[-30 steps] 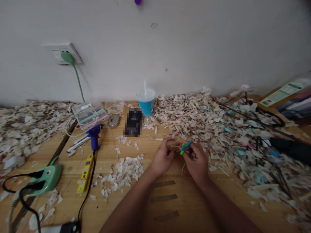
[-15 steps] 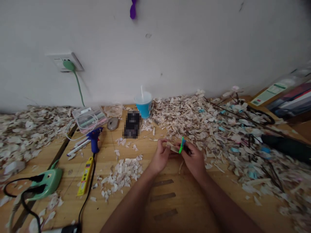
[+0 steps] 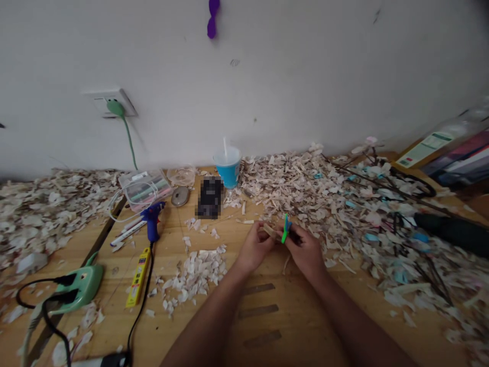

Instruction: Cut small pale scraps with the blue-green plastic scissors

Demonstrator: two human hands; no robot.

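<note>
Over the wooden table, my two hands are close together. My left hand is closed, its fingers pinching a thin pale-brown strip that points toward the other hand. In my right hand, also closed, is a small bright green and blue item; its exact kind is too small to make out. The strip's far end lies close by the green part, and I cannot tell whether they touch. A small heap of pale dry flakes lies left of my left forearm.
A large spread of dry flakes covers the back and right. Leftward lie a blue glue gun, a yellow box, a green power strip and cables. A blue cup with a straw stands near the wall, beside a blurred dark object.
The whole view has shifted slightly, so things appear a little lower and farther right. The strip in my left hand has tilted a little; both hands keep their hold.
</note>
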